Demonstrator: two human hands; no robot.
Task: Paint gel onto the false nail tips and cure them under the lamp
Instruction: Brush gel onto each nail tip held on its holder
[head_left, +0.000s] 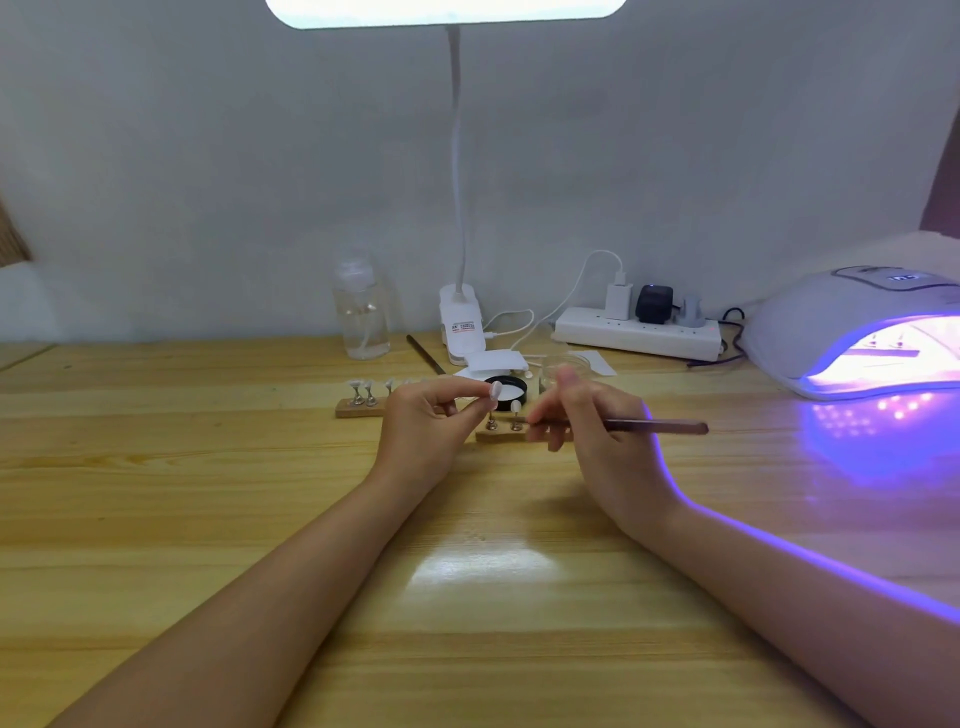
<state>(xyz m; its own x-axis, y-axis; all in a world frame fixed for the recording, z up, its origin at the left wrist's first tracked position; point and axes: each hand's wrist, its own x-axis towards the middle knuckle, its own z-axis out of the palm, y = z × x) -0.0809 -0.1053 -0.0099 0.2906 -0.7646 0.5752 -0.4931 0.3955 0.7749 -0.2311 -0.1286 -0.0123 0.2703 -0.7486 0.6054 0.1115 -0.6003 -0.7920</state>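
My left hand (428, 415) pinches a white false nail tip (496, 391) between thumb and fingers, above a small wooden stand (501, 435) with metal pegs. A second tip (516, 406) sits on the peg beside it. My right hand (587, 415) grips a thin brown brush (654, 427) that lies level, its tip pointing left toward the stand. Another wooden stand (358, 406) with several tips sits to the left, partly hidden by my left hand. The curing lamp (852, 332) glows violet at the right, with a stand inside it.
A black jar lid (511, 391) lies behind the hands beside a small glass dish (563, 364). A clear bottle (362, 312), the desk lamp's clip base (461, 325), a power strip (636, 332) with plugs and a spare brush (426, 354) line the back of the wooden table (208, 493).
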